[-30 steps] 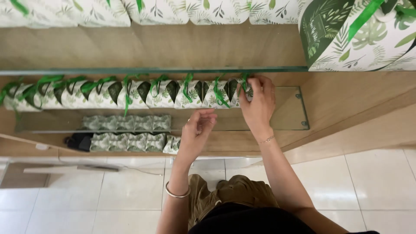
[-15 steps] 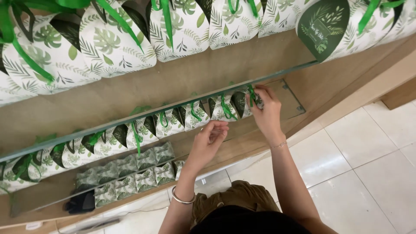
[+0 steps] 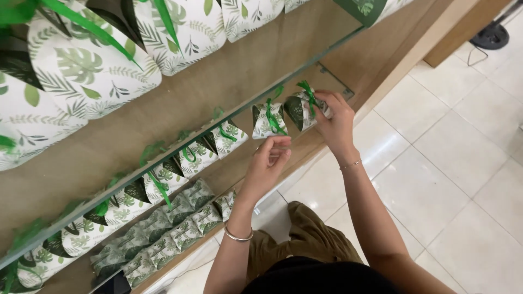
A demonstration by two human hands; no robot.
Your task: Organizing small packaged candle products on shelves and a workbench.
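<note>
My right hand (image 3: 333, 121) grips a small white gift box with green leaf print and a green ribbon (image 3: 303, 108) at the right end of a row on the glass shelf (image 3: 338, 81). My left hand (image 3: 268, 163) hovers just below the neighbouring box (image 3: 268, 121), fingers loosely curled and holding nothing, close to that box's ribbon. A silver bangle sits on my left wrist. More boxes of the same kind (image 3: 180, 158) stand in a line along the shelf towards the left.
Larger leaf-print boxes (image 3: 92, 71) fill the shelf above. A lower shelf holds several smaller boxes (image 3: 163, 228) in rows. The wooden back panel (image 3: 207, 76) runs behind. Cream floor tiles (image 3: 436, 179) lie to the right, with a dark stand base (image 3: 493, 35) at the top right.
The view has tilted and drawn closer. My right hand has pulled the end box slightly away from the row, and my left hand has risen towards the neighbouring box.
</note>
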